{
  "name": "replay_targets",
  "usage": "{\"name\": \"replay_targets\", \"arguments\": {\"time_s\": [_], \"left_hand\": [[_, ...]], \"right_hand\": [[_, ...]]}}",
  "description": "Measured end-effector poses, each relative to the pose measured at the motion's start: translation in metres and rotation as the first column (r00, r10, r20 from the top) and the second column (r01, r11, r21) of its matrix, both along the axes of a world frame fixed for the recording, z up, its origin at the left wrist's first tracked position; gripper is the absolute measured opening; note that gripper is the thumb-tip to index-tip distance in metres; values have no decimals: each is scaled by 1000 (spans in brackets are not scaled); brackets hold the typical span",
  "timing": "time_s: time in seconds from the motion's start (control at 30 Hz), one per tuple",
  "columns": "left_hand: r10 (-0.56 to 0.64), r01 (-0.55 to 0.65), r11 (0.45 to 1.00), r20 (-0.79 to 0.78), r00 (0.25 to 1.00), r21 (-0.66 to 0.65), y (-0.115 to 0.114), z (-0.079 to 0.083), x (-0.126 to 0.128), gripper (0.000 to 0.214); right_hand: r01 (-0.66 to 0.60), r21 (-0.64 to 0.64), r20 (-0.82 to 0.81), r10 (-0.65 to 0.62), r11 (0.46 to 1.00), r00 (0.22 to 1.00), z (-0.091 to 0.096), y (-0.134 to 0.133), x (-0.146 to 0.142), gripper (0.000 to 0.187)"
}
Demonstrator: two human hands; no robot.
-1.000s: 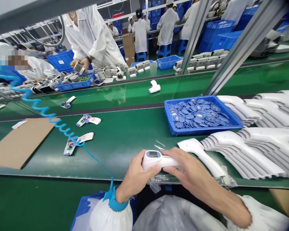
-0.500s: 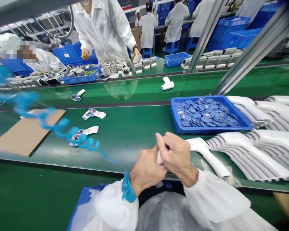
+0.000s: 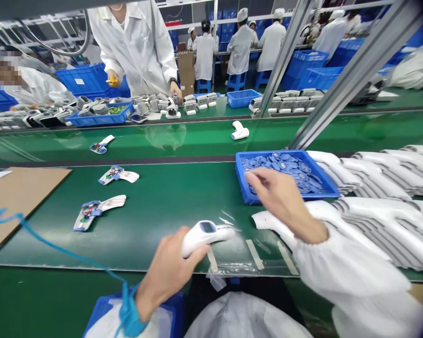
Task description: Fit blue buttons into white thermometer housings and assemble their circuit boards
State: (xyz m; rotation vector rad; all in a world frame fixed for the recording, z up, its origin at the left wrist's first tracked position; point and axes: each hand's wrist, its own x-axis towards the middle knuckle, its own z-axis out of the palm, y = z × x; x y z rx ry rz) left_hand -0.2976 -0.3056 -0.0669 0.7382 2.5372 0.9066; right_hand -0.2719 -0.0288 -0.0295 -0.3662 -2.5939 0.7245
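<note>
My left hand [image 3: 174, 265] is closed round a white thermometer gun [image 3: 196, 237] with a small dark screen, held low over the front of the green bench. The thermometer's far end is smeared by motion. My right hand [image 3: 280, 195] is over the front of a blue tray [image 3: 254, 199] of blue oval parts [image 3: 282, 162]. Its fingers are loosely bent with a gap showing, and I see nothing held in them. A blue band [image 3: 132, 307] with a coiled cord circles my left wrist. White handle-shaped shells [image 3: 359, 211] lie stacked beside my right forearm.
Opened thermometer halves [image 3: 91, 211] with circuit boards lie on the left of the bench, near a cardboard sheet [image 3: 28, 192]. A white thermometer [image 3: 238, 131] lies on the belt beyond. A slanted metal post [image 3: 324, 108] rises behind the tray. A co-worker [image 3: 137, 51] stands opposite.
My hands were together on the white piece and have parted. The left has moved left with the thermometer; the right has gone up to the tray. The view has turned slightly.
</note>
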Motion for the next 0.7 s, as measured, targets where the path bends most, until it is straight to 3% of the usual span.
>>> {"name": "replay_targets", "arguments": {"time_s": [0.07,0.13,0.23,0.3,0.37,0.4,0.47,0.5,0.57,0.63,0.7], "left_hand": [[11,-13,1000,-145,989,-14,-10,4,-11,30],[-85,37,988,-331,940,-148,-7,6,-18,41],[-319,126,895,-416,852,-428,10,7,-22,21],[-302,107,897,-415,858,-430,18,7,-24,10],[-144,21,954,-395,907,-299,19,9,-25,11],[-64,-21,974,-360,931,-227,19,11,-25,12],[13,-46,992,-263,965,-119,18,16,-24,13],[7,-26,996,-215,977,-83,19,19,-22,13],[-43,40,999,-142,989,-24,26,24,-17,13],[-76,78,997,-101,992,19,36,26,-10,12],[-88,93,994,-88,992,54,44,26,-4,14]], "right_hand": [[-20,210,77,4,978,997,-5,34,-10,23],[-90,321,161,39,943,986,-18,54,-19,25],[-102,346,160,49,933,986,-34,63,-26,25],[-54,345,118,14,937,993,-34,63,-23,32],[11,269,65,-30,963,997,-26,60,-13,33],[30,168,50,-38,985,998,-20,56,-6,32],[2,-164,30,3,986,1000,-9,39,8,30],[-41,-346,20,51,938,998,-5,27,14,31],[-121,-621,-12,145,774,989,0,-1,24,34],[-162,-772,-49,196,615,979,1,-29,31,36],[-179,-847,-84,207,500,975,1,-49,36,35]]}}
